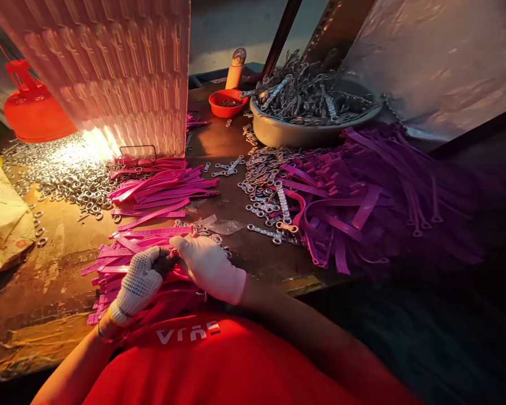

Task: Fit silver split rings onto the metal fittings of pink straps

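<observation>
In the head view, the left hand (139, 281) and right hand (211, 267) meet over pink straps (109, 263), near left, fingers bent; whether either grip holds anything, I cannot tell. The step seems close finger work, calling for precision. Far right, a tub (287, 132) brims with metal links (299, 101); left, a bowl (225, 111) holds small pieces (231, 103).

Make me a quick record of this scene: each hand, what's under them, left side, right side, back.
Left hand: dotted glove, fingers curled
Right hand: pale glove; whatever it pinches is hard to make out
Under hands: pink straps
Left side: red lamp, loose metal rings
Right side: purple strap pile, metal links
Back: grey basin heaped with metal pieces, red bowl, bottle
</observation>
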The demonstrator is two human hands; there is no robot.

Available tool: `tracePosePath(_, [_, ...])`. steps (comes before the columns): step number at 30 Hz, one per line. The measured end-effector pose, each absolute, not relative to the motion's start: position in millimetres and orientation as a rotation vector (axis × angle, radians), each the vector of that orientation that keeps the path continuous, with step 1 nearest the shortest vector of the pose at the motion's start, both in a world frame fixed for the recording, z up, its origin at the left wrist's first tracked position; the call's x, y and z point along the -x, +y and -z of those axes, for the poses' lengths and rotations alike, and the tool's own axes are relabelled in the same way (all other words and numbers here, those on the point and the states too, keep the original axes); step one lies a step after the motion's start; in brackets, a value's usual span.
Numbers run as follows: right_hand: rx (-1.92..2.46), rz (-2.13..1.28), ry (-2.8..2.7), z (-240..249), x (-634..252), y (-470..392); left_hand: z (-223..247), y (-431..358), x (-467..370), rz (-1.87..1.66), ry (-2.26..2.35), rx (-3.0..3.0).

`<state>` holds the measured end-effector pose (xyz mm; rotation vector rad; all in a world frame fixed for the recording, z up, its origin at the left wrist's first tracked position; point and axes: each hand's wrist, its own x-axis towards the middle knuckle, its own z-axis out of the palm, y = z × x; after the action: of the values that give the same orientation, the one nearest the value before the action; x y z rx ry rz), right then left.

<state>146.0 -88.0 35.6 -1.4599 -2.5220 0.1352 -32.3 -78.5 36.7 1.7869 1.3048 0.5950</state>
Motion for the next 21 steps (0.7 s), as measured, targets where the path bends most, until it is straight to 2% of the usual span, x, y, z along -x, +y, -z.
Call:
tracePosePath(4, [1.54,-0.271,-2.612,-44,-147,-86,-34,-86,30,-0.643,1.332,-1.801])
tracePosePath(12, [1.373,-0.157,-2.781,-48,-151,-78,-35,-96,31,-0.695,1.324,-1.753])
tracePosePath(21, [1.278,-0.272,-2.806,-49,-154,-69,-35,-92,39,-0.685,1.273,-1.825])
